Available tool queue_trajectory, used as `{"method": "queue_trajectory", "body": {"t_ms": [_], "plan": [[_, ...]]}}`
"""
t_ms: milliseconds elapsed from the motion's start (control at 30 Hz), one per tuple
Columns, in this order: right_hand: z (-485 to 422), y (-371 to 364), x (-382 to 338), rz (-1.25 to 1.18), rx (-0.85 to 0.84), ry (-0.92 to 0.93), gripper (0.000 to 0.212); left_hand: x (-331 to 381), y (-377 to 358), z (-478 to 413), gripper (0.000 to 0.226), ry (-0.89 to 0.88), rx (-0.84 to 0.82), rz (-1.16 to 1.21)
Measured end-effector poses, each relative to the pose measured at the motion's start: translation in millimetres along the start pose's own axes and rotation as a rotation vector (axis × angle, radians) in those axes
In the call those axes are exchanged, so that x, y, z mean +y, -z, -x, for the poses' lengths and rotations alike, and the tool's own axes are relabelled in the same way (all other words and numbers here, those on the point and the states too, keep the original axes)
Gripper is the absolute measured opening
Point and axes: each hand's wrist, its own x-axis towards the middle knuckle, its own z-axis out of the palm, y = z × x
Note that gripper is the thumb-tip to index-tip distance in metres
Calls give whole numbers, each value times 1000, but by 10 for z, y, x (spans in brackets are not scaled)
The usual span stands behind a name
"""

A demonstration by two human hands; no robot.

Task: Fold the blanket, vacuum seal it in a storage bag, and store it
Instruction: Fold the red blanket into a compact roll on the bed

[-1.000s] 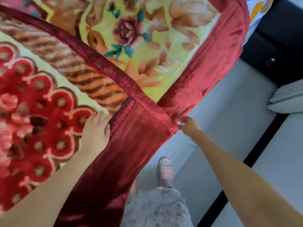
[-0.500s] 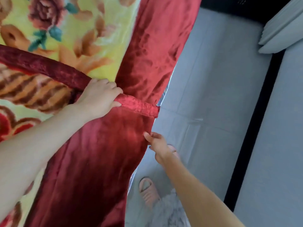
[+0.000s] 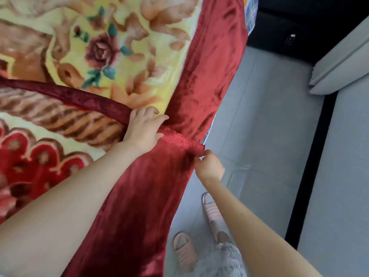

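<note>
Head camera, looking down along both my bare arms. One blanket [image 3: 103, 56], thick and plush, fills the left and middle of the view. It has a cream field with roses, a red medallion pattern and a wide dark red border. It lies spread on what I take to be a bed, and the border hangs over the bed's right edge toward the grey floor [image 3: 259, 116].

A turned-over layer crosses the spread part, its red hem running diagonally toward that edge. My left hand [image 3: 142, 130] lies across this hem with fingers spread and bent, the tips on the fabric. I cannot tell whether the thumb hooks underneath. My right hand [image 3: 209, 166] is at the bed's edge, pinching the hem's end corner between thumb and fingertips.

I judge the task to be early. One fold looks begun, with its corner being lined up at the edge, and most of the blanket is unfolded. The rest of the folding, the bagging, the vacuum sealing and the storing are all left to do.

Counted: one blanket, two hands, and two pink slippers [image 3: 184, 250] on the floor below my right arm. No storage bag or vacuum is in view.
</note>
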Motion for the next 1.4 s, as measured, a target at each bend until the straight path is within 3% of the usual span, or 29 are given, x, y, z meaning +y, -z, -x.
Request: {"method": "queue_trajectory", "body": {"t_ms": [200,333,533,767,900,1067,1267,1400], "plan": [[274,842,-869,-14,76,242,13,-595,843,412,35,274,35,180],[230,1371,-1489,56,153,361,31,-877,1410,273,32,312,95,202],[-453,2035,-2250,181,234,418,36,-1028,1801,-439,33,323,130,206],[-2023,2557,-3135,383,181,454,42,-1237,1720,-1968,32,397,111,231],[-2890,2657,-3448,473,136,495,63,-1340,1348,-2716,37,422,-5,240],[-3647,2656,-3593,491,142,498,68,-1332,839,-3086,42,505,-164,219],[-3636,2667,-3675,867,398,599,43,-1481,652,-2918,30,571,-66,382],[-3068,2664,-3693,762,258,741,32,-1543,832,-2612,29,696,-36,394]]}}
